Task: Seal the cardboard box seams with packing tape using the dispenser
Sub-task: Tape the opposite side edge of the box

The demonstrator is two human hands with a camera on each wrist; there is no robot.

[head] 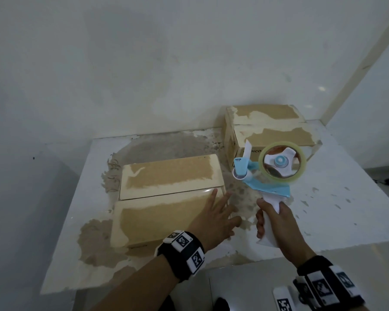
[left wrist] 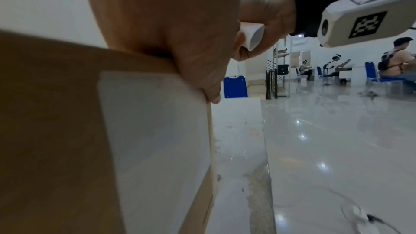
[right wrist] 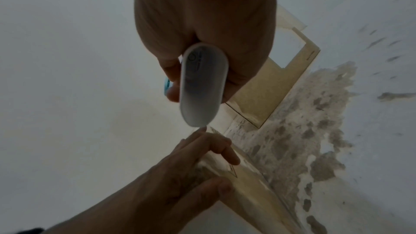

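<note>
My left hand (head: 213, 217) lies flat, fingers spread, on the near cardboard box's (head: 166, 203) right end on the desk (head: 337, 209). My right hand (head: 276, 225) grips the tape dispenser (head: 276, 173) beside it, its handle mostly hidden.

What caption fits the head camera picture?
Left hand rests on the near cardboard box while the right hand holds the tape dispenser above the table.

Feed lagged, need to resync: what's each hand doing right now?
Left hand: open, fingers spread flat on the near cardboard box.
Right hand: closed around the tape dispenser handle, held above the table.
</note>
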